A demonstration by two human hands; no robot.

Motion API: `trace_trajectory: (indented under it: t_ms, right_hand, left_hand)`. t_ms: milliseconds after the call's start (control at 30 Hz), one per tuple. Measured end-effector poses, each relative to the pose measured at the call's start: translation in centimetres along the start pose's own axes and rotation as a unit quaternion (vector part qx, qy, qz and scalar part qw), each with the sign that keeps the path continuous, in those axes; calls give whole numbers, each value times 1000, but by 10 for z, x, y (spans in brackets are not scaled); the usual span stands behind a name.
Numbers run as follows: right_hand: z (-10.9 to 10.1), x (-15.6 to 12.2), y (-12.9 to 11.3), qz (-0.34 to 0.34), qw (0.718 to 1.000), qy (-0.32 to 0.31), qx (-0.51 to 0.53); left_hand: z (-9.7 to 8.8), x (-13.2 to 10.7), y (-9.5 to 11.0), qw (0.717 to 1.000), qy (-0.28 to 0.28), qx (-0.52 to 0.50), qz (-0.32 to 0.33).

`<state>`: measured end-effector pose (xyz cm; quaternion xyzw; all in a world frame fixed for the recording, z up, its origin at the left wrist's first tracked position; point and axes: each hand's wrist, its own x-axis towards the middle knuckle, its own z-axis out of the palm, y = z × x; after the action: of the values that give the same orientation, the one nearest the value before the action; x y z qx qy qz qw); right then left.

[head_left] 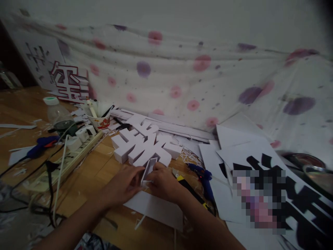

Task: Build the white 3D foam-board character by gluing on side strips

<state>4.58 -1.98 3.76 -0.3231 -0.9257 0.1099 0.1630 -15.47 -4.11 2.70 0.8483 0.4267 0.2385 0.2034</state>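
Observation:
A small white open frame of thin board strips [148, 170] is held between my two hands. My left hand [128, 182] closes on its left side, thumb and fingers pressed to the wall. On the opposite side my right hand [164, 180] pinches it with bent fingers. Just beyond the frame lies a large white three-dimensional character [143, 147] of foam board. Below my hands rests a flat white sheet [156, 208]. Beside my right forearm are a yellow-and-black utility knife [194, 192] and a blue glue gun [205, 178].
A power strip [73, 156] with plugs and loose cables runs along the left, near another blue glue gun [41, 146]. Behind stand a bottle [58, 116] and a cup of pens [100, 121]. Printed sheets with black characters [299, 194] cover the right side.

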Motion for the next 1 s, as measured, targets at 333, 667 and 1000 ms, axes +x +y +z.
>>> trace_trajectory:
  t_ms: [333, 667, 1000]
  right_hand:
    - [1, 1, -1, -9, 1000, 3, 6]
    - [7, 1, 3, -33, 999, 13, 21]
    - [-21, -14, -2, 9, 997, 26, 79]
  left_hand:
    - [25, 7, -2, 998, -4, 6, -62]
    - [31, 9, 2, 996, -19, 39, -77]
    - [8, 10, 12, 995, -72, 22, -61]
